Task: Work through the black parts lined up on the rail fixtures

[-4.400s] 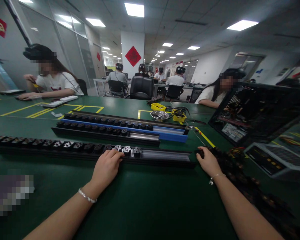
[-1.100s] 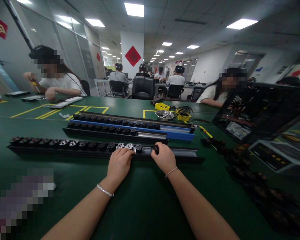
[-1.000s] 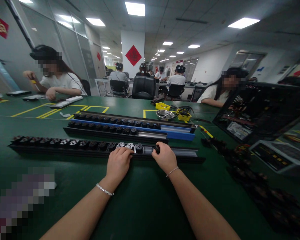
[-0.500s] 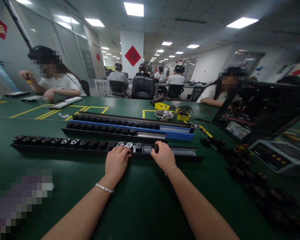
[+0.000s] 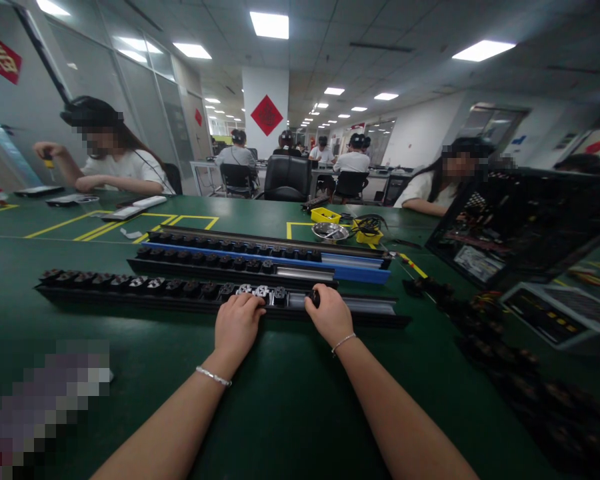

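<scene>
Across the bench in front of me lies a long black rail (image 5: 350, 308) with a row of black socket modules (image 5: 173, 287) sitting in its channel. Its right stretch shows bare grey channel. My left hand (image 5: 236, 327) is closed over the rail's front edge, fingers curled beside the sockets nearest the bare stretch; its fingertips are partly hidden. Just right of the last seated socket, my right hand (image 5: 331, 315) pinches a small black socket module (image 5: 315, 297) at the channel. My fingers cover most of that module.
Behind lie a shorter black rail (image 5: 305, 273) and a blue rail (image 5: 365, 272), both with sockets. Loose black parts (image 5: 520, 367), a power supply (image 5: 565, 313) and an open computer case (image 5: 520, 220) stand right. A metal bowl (image 5: 330, 231) sits farther back. Co-workers sit opposite.
The view has shifted slightly. The front rail's left end appears a little farther right. Both my hands keep nearly the same place and grip.
</scene>
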Tool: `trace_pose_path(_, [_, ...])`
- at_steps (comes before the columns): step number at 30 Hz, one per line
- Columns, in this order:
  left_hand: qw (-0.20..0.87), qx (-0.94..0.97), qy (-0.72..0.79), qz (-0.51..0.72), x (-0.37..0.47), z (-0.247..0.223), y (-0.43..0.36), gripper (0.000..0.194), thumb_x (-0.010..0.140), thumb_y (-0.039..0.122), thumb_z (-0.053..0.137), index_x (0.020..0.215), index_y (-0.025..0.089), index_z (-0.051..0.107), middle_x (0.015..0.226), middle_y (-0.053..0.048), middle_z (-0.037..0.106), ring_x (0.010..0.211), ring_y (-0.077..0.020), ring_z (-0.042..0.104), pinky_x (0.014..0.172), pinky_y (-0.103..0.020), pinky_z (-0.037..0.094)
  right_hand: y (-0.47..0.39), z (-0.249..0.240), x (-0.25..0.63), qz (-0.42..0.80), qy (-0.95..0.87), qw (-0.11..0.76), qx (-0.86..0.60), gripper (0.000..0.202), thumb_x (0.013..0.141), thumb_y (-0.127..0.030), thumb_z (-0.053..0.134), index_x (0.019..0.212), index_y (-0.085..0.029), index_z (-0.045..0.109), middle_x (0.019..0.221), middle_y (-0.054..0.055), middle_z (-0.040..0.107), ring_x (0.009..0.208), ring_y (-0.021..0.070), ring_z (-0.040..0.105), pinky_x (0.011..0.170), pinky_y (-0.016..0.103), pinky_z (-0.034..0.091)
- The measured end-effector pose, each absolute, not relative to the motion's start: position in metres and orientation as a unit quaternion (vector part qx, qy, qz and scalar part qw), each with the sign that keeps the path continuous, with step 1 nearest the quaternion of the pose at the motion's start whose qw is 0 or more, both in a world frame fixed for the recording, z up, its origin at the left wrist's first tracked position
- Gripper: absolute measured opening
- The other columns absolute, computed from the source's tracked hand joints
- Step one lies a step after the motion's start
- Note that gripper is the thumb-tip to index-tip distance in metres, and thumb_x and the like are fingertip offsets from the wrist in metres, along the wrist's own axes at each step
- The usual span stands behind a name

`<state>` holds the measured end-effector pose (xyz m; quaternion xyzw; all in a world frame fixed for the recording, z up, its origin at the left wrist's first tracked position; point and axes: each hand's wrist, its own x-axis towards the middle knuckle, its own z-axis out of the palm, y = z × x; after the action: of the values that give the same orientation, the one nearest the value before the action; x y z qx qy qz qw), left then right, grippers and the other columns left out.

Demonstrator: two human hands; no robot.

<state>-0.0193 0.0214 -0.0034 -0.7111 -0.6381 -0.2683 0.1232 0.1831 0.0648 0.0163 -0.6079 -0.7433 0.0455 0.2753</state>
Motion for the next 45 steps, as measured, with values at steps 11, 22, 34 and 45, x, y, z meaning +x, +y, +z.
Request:
trace_pose_path(11, [0.111, -0.714, -0.636, -0.27, -0.021, -0.003, 0.02, 0.012, 0.081, 0.026, 0.055, 0.09, 0.023, 0.063, 0.092, -0.004, 0.064, 0.087, -0.0227, 0.054, 0.073, -0.036, 0.042, 0.064, 0.017, 0.184, 0.036, -0.73, 0.271, -0.627, 0.017, 0.08, -0.029, 0.049, 0.092, -0.019, 0.057, 0.085, 0.005, 0.062, 0.085, 0.0178, 0.054, 0.07, 0.027, 0.036])
trace_pose_path(22, [0.111, -0.721, -0.623, -0.281, -0.023, -0.004, 0.019, 0.017, 0.083, 0.02, 0.05, 0.092, 0.023, 0.064, 0.093, -0.004, 0.065, 0.086, -0.022, 0.054, 0.073, -0.035, 0.043, 0.066, 0.017, 0.197, 0.034, -0.719, 0.276, -0.636, 0.015, 0.078, -0.028, 0.05, 0.089, -0.02, 0.057, 0.083, 0.004, 0.062, 0.085, 0.0178, 0.054, 0.069, 0.027, 0.035])
trace_pose_path(34, [0.11, -0.723, -0.622, -0.278, -0.024, -0.004, 0.02, 0.017, 0.082, 0.02, 0.051, 0.093, 0.023, 0.064, 0.093, -0.004, 0.065, 0.087, -0.0222, 0.055, 0.075, -0.035, 0.043, 0.066, 0.018, 0.209, 0.02, -0.703, 0.267, -0.659, 0.014, 0.077, -0.027, 0.05, 0.086, -0.02, 0.056, 0.08, 0.004, 0.061, 0.082, 0.0184, 0.054, 0.066, 0.027, 0.034])
trace_pose_path(45, [0.102, -0.722, -0.625, -0.279, -0.024, -0.004, 0.02, 0.017, 0.082, 0.021, 0.053, 0.093, 0.023, 0.065, 0.093, -0.004, 0.065, 0.087, -0.0216, 0.055, 0.076, -0.035, 0.043, 0.067, 0.019, 0.211, 0.008, -0.698, 0.253, -0.67, 0.014, 0.076, -0.028, 0.05, 0.086, -0.02, 0.056, 0.078, 0.004, 0.06, 0.079, 0.0173, 0.053, 0.065, 0.026, 0.033])
